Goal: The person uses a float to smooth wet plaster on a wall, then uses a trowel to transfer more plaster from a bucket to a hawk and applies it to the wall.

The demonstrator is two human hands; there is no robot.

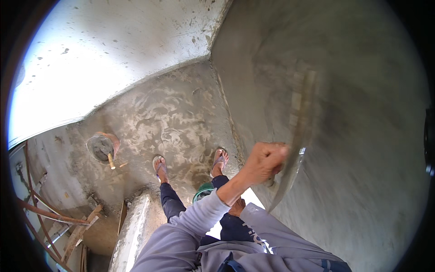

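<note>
My left hand is closed in a fist on a long, narrow plastering float. The float lies along the grey plastered wall on the right, its far half smeared by motion. The fist hides its handle. Below the left forearm, my right hand shows only in part near my thigh, and its fingers are mostly hidden. Just left of it, the rim of a green container peeks out between my legs; what it holds is covered by my sleeve.
A reddish bucket with grey mix and a wooden-handled tool stands left on the mortar-smeared floor. A pale, spotted wall meets the plastered one in a corner. Wooden boards and poles lean at lower left beside a ledge.
</note>
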